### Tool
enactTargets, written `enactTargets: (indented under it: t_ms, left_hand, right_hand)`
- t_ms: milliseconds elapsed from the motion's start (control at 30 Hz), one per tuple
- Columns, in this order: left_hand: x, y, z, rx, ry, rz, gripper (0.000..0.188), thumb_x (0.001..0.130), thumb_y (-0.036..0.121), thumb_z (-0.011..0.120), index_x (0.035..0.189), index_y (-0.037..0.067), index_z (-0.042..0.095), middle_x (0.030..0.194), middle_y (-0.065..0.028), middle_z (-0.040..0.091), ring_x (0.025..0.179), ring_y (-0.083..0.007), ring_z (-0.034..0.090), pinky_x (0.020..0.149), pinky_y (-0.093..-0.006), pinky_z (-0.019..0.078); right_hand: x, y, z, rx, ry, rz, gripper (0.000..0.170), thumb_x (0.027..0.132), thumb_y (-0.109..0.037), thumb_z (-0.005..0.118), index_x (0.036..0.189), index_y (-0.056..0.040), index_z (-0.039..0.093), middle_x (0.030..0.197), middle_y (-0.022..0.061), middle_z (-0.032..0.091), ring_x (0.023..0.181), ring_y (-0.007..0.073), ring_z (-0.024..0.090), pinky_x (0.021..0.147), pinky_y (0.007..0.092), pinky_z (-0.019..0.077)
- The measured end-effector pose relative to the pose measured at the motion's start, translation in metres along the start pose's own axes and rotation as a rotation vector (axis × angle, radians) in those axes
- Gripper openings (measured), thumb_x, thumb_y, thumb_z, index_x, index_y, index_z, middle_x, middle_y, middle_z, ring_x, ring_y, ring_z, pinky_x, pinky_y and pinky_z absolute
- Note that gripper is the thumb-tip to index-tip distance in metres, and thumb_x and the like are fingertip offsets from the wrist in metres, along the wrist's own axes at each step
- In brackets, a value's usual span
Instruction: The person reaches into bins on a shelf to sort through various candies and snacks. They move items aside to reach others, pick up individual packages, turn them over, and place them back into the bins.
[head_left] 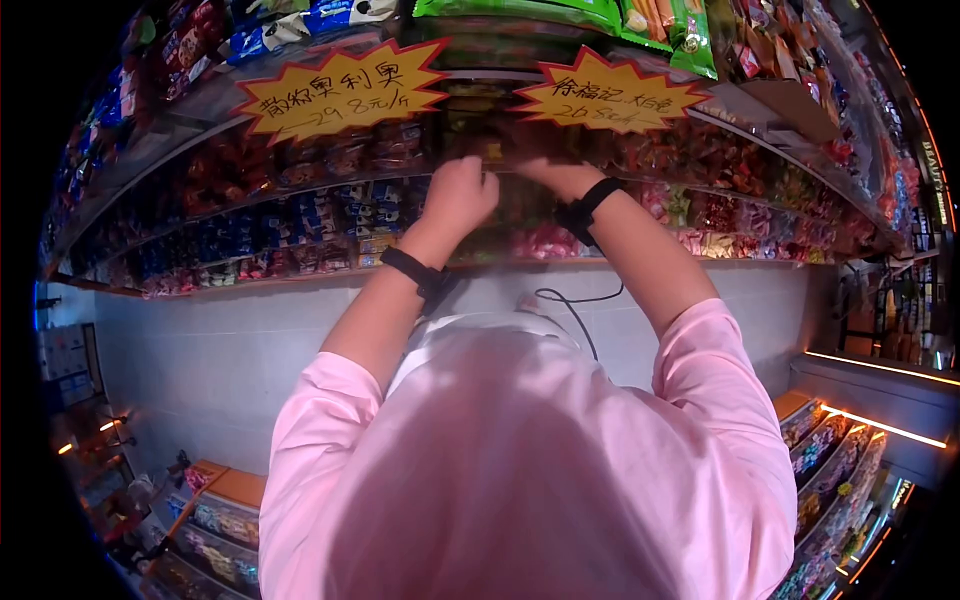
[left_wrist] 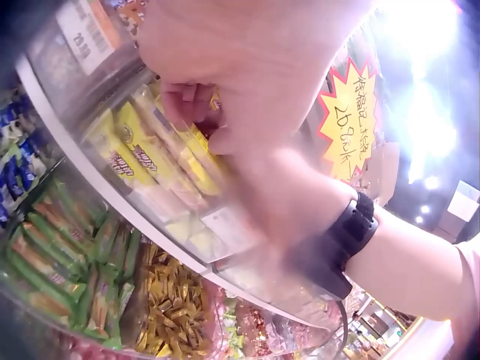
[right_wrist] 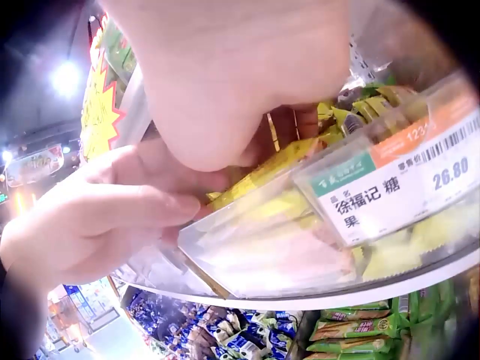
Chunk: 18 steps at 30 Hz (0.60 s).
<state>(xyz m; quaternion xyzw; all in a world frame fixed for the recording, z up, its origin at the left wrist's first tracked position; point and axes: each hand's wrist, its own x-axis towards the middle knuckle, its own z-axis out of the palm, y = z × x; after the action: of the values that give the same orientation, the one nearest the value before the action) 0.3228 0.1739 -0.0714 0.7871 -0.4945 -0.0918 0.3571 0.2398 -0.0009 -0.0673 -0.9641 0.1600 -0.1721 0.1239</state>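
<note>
Both hands meet over a clear bin of yellow-wrapped snack packets (left_wrist: 135, 146). My left hand (head_left: 462, 200) has its fingers curled. In the right wrist view its thumb and fingers pinch at the end of a yellow packet (right_wrist: 274, 166) along the bin's front wall. My right hand (head_left: 565, 178) reaches in from the other side, its fingers pointing left and blurred in the head view. From its own wrist view, this hand (right_wrist: 240, 75) covers much of the bin, with bent fingers down at the yellow wrappers; I cannot tell whether they grip one.
A price label (right_wrist: 401, 161) hangs on the bin's front. Two starburst signs (head_left: 345, 88) stand above. Lower bins hold green packets (left_wrist: 67, 255) and gold-wrapped sweets (left_wrist: 174, 304). A black cable (head_left: 570, 300) hangs between the body and the shelves.
</note>
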Motion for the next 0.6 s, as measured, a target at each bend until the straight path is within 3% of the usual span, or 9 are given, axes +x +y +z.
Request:
enactTargets:
  t_ms: [133, 200, 300, 367, 433, 533, 567, 600]
  left_hand:
    - [0.0, 0.022, -0.019, 0.1, -0.085, 0.027, 0.036, 0.088, 0.022, 0.063, 0.114, 0.0, 0.076, 0.092, -0.0279, 0.074, 0.089, -0.0484, 0.072, 0.089, -0.0561, 0.0582]
    - [0.004, 0.026, -0.021, 0.221, -0.173, 0.005, 0.039, 0.088, 0.024, 0.062, 0.116, 0.0, 0.075, 0.093, -0.0249, 0.075, 0.091, -0.0462, 0.073, 0.092, -0.0551, 0.0582]
    - [0.002, 0.022, -0.015, 0.277, -0.07, 0.085, 0.04, 0.09, 0.028, 0.062, 0.118, 0.003, 0.076, 0.109, -0.0229, 0.077, 0.104, -0.0406, 0.074, 0.098, -0.0509, 0.0569]
    - [-0.002, 0.02, -0.012, 0.268, -0.214, 0.0, 0.046, 0.091, 0.03, 0.062, 0.128, 0.004, 0.072, 0.119, -0.0228, 0.074, 0.113, -0.0391, 0.071, 0.103, -0.0488, 0.0546]
    - [-0.005, -0.001, 0.011, 0.278, 0.089, 0.178, 0.062, 0.091, 0.031, 0.063, 0.148, 0.005, 0.059, 0.142, -0.025, 0.063, 0.129, -0.0404, 0.063, 0.113, -0.0478, 0.0484]
    - [-0.014, -0.004, 0.016, 0.325, 0.141, 0.189, 0.072, 0.091, 0.031, 0.064, 0.157, 0.007, 0.049, 0.151, -0.025, 0.056, 0.138, -0.0416, 0.056, 0.119, -0.0488, 0.0421]
    - [-0.011, -0.001, 0.008, 0.281, 0.021, 0.124, 0.073, 0.093, 0.033, 0.063, 0.159, 0.007, 0.046, 0.153, -0.0254, 0.054, 0.14, -0.0415, 0.054, 0.121, -0.0502, 0.0386]
    - [-0.009, 0.006, -0.008, 0.229, -0.106, 0.061, 0.075, 0.094, 0.036, 0.062, 0.161, 0.007, 0.043, 0.156, -0.0257, 0.052, 0.141, -0.0415, 0.053, 0.123, -0.0515, 0.0351]
  right_hand:
    - [0.014, 0.009, -0.011, -0.162, -0.089, 0.21, 0.039, 0.091, -0.034, 0.069, 0.127, -0.0161, 0.072, 0.123, 0.0128, 0.074, 0.113, 0.0352, 0.07, 0.097, 0.0481, 0.0538]
    - [0.024, 0.003, -0.025, -0.125, -0.015, 0.142, 0.038, 0.097, -0.031, 0.065, 0.13, -0.0121, 0.069, 0.125, 0.0159, 0.073, 0.114, 0.0357, 0.07, 0.095, 0.0472, 0.0558]
    - [0.037, 0.01, -0.012, 0.11, -0.042, 0.047, 0.041, 0.103, -0.02, 0.062, 0.141, -0.0066, 0.059, 0.14, 0.0174, 0.066, 0.125, 0.0311, 0.067, 0.098, 0.0422, 0.0596]
    - [0.051, 0.014, 0.0, 0.39, -0.089, 0.025, 0.042, 0.104, -0.013, 0.06, 0.145, -0.0052, 0.055, 0.147, 0.0171, 0.062, 0.132, 0.0305, 0.064, 0.101, 0.0425, 0.0599]
    - [0.068, 0.026, 0.013, 0.443, -0.056, -0.077, 0.047, 0.103, -0.007, 0.06, 0.149, -0.004, 0.051, 0.152, 0.0172, 0.058, 0.137, 0.0309, 0.06, 0.104, 0.0445, 0.0596]
    - [0.07, 0.001, -0.009, 1.539, -0.253, 0.206, 0.06, 0.099, -0.008, 0.069, 0.153, -0.003, 0.044, 0.152, 0.0166, 0.057, 0.14, 0.0333, 0.057, 0.107, 0.0497, 0.058]
    - [0.071, -0.002, -0.011, 1.482, -0.238, 0.201, 0.061, 0.099, -0.009, 0.071, 0.153, -0.003, 0.043, 0.153, 0.0166, 0.056, 0.14, 0.0333, 0.058, 0.109, 0.0497, 0.057]
    - [0.071, 0.008, -0.005, 0.832, -0.184, -0.026, 0.062, 0.098, -0.013, 0.073, 0.152, -0.0032, 0.043, 0.153, 0.0166, 0.056, 0.14, 0.0336, 0.058, 0.112, 0.0503, 0.0545]
